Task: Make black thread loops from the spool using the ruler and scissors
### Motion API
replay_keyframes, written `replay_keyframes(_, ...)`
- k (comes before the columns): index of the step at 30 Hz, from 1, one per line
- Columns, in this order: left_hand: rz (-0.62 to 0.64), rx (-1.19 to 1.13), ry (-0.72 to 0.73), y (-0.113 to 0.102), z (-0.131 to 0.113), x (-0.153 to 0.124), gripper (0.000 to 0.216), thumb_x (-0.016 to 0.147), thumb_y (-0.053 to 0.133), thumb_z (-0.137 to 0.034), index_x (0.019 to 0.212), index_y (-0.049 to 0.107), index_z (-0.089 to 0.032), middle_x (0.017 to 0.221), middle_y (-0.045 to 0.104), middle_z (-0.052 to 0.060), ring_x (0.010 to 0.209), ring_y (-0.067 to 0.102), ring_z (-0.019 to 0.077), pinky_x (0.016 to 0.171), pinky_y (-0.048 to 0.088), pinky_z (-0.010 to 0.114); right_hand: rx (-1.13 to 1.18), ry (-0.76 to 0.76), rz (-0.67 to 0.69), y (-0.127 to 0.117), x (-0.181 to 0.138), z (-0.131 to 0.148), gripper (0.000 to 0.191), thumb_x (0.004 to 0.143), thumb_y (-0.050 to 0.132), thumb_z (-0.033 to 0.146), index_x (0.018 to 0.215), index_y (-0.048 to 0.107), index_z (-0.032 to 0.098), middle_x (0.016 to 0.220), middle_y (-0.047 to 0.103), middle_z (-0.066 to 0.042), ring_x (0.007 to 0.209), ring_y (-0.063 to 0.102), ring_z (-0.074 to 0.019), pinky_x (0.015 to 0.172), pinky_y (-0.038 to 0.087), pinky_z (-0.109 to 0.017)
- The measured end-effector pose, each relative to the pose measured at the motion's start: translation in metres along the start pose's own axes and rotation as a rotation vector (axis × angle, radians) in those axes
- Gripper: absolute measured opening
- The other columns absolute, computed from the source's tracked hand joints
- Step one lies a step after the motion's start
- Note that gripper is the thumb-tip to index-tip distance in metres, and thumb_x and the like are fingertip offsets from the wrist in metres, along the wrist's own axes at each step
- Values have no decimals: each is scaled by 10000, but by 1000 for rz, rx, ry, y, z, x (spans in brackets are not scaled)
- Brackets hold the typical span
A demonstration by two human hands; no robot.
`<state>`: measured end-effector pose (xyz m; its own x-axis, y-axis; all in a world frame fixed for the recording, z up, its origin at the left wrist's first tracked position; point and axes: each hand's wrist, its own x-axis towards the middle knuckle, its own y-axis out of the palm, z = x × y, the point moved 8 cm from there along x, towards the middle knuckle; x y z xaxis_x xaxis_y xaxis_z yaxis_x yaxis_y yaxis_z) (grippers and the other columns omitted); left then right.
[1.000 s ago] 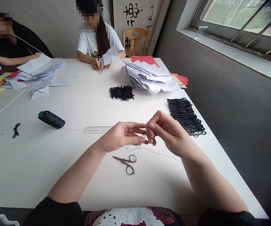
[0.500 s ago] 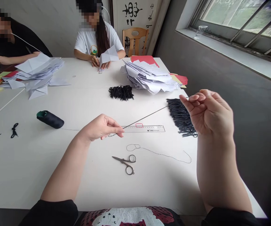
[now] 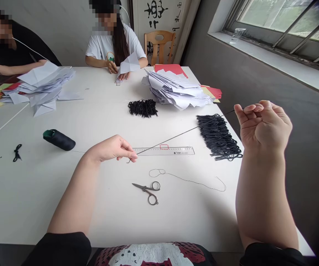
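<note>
A dark cord is stretched taut between my two hands, slanting up to the right. My left hand pinches its lower end near the left end of a clear ruler, with a short tail poking out below the fingers. Raised past the table's right edge, my right hand is closed on the other end. The cord passes above a bundle of black looped cords. Below the ruler lie metal scissors and a loose thin thread.
A black thread spool and a small knotted cord lie left. Farther back are another black cord bundle, a paper stack and more papers. Two people sit across the white table; one bends over paper.
My hands have moved apart, the right one outward to the right and the left one slightly left, so the cord spans a longer stretch. The scissors and ruler stay put.
</note>
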<state>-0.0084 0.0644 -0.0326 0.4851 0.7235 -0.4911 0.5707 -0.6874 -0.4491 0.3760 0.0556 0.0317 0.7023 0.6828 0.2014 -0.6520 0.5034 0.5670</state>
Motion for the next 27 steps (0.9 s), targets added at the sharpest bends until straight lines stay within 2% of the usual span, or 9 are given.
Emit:
replay_keyframes(6, -30, 118, -124, -9, 22, 2, 235, 659, 750, -455, 717, 775, -229, 778, 690, 4, 547, 456, 95, 602, 424, 252, -35, 6, 8, 0, 1, -7, 324, 960, 379, 4, 712, 537, 138, 614, 493, 45, 579, 573, -44, 877, 597, -352)
replay_keyframes(8, -38, 160, -149, -12, 26, 3, 236, 659, 743, -463, 726, 781, -239, 805, 702, 9, 612, 506, 120, 626, 424, 252, -38, 8, 7, 0, 2, -10, 316, 967, 379, 14, 722, 532, 141, 614, 495, 49, 577, 571, -42, 876, 598, -348)
replay_keyframes(12, -29, 176, -151, -14, 31, 5, 218, 660, 725, -449, 754, 797, -266, 882, 740, 26, 916, 592, 217, 684, 424, 242, -42, 1, -2, 0, 3, -13, 318, 975, 391, 40, 709, 526, 148, 595, 497, 46, 567, 569, -50, 860, 599, -346)
replay_keyframes(16, -3, 154, -155, -14, 41, 9, 200, 662, 705, -416, 756, 802, -268, 894, 757, 38, 947, 602, 236, 688, 424, 245, -54, -39, -5, 2, 2, -12, 340, 964, 387, 20, 687, 521, 164, 563, 496, 47, 552, 562, -62, 833, 593, -348)
replay_keyframes(20, 9, 111, -145, -15, 47, 12, 209, 643, 709, -414, 736, 800, -250, 881, 760, 50, 786, 619, 214, 639, 436, 255, -36, -106, 67, 10, -1, -7, 320, 957, 384, 12, 710, 526, 158, 570, 518, 34, 554, 559, -72, 844, 580, -372)
replay_keyframes(23, 7, 98, -164, -16, 46, 10, 196, 651, 714, -408, 716, 793, -240, 897, 759, 44, 604, 578, 145, 654, 439, 261, -30, -142, 71, 10, -1, -3, 320, 948, 386, 1, 707, 519, 163, 572, 522, 29, 551, 556, -78, 834, 572, -375)
replay_keyframes(27, 16, 113, -192, -15, 42, 6, 199, 664, 712, -416, 719, 787, -240, 932, 754, 37, 545, 561, 116, 613, 399, 251, -30, -152, 72, 7, -1, -3, 320, 945, 393, -2, 703, 518, 167, 563, 522, 35, 544, 560, -79, 828, 565, -376)
